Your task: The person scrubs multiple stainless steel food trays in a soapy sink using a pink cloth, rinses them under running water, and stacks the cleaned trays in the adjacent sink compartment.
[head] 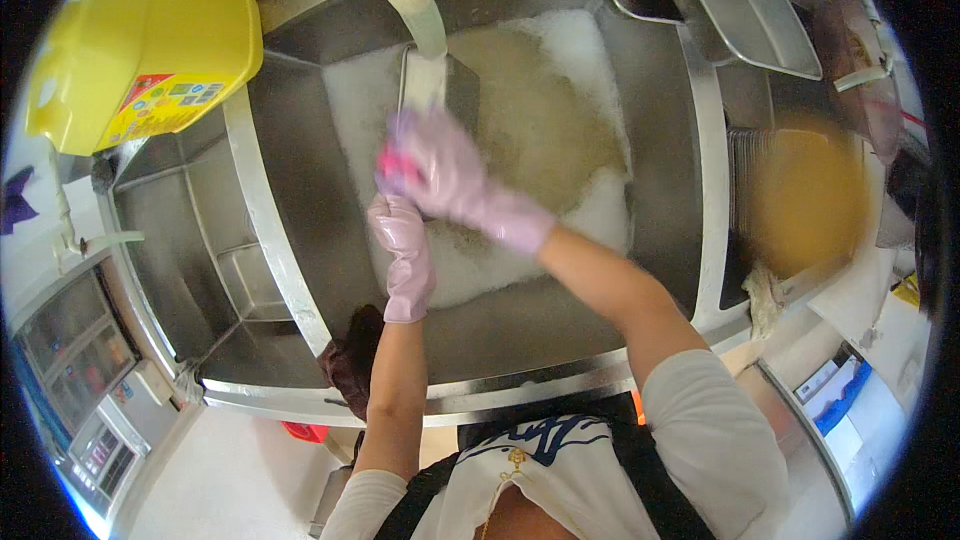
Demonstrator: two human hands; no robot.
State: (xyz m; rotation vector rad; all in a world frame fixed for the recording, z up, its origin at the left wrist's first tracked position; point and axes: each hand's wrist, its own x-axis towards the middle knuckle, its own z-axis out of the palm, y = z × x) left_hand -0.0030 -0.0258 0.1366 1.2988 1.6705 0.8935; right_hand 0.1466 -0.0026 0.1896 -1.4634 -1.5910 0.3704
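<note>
In the middle of a stainless steel sink [480, 345] full of sudsy water [555, 142], a rectangular metal pan [463, 86] sits under a pipe-like spout [412, 4]. My left hand [401, 229], in a pale pink rubber glove, is closed at the pan's near end; its fingertips are mostly hidden. My right hand [442, 165], gloved the same way and blurred, is over the pan, closed on a bright pink and purple scrubbing pad [397, 163]. The pad's exact kind is unclear through the blur. Most of the pan lies behind the right hand.
A yellow plastic jug [165, 45] stands at the upper left, beside a second sink basin [202, 240]. Metal pans [742, 7] lean over the far right rim. On the right are a stack of trays [742, 180], a round yellowish object [810, 199] and a rag [763, 300]. A dark cloth [356, 364] hangs over the front edge.
</note>
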